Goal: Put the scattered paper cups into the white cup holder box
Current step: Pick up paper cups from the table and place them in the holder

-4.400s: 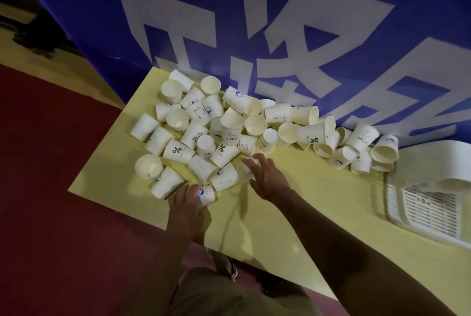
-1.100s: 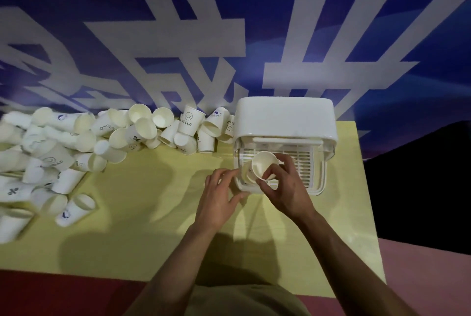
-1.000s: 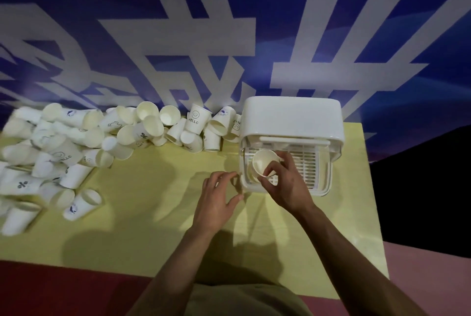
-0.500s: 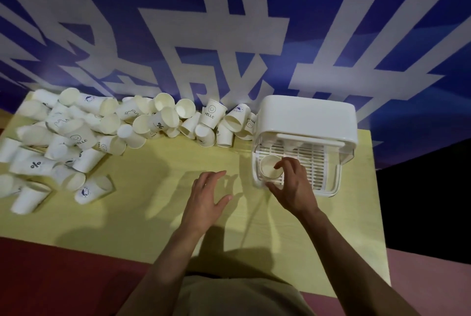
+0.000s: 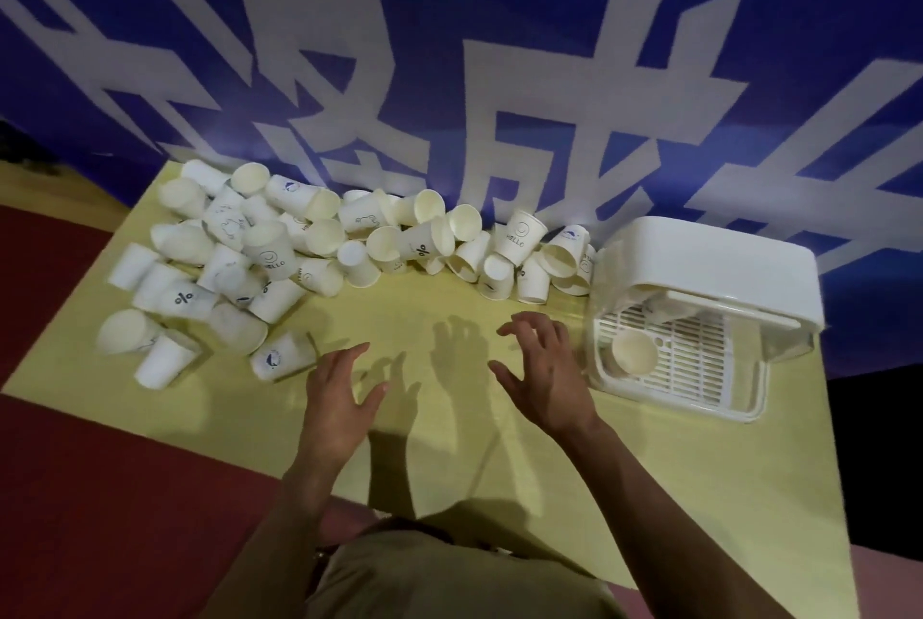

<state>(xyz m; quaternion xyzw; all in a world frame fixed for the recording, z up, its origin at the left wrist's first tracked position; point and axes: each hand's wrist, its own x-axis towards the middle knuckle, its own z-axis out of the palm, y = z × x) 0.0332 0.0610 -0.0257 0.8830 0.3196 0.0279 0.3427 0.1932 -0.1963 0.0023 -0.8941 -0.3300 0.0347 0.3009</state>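
Both hands hover (fingers spread) above table.

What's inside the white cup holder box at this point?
The white cup holder box holds one paper cup, mouth up, on its slatted tray. Its lid hides the rear, where another pale shape shows faintly.

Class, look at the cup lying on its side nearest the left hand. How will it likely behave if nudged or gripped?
The cup lies on its side on the table, so a nudge would probably roll it in a curve, since it tapers. It looks like thin paper, likely very light. A hard squeeze from the left hand may well crush its open rim.
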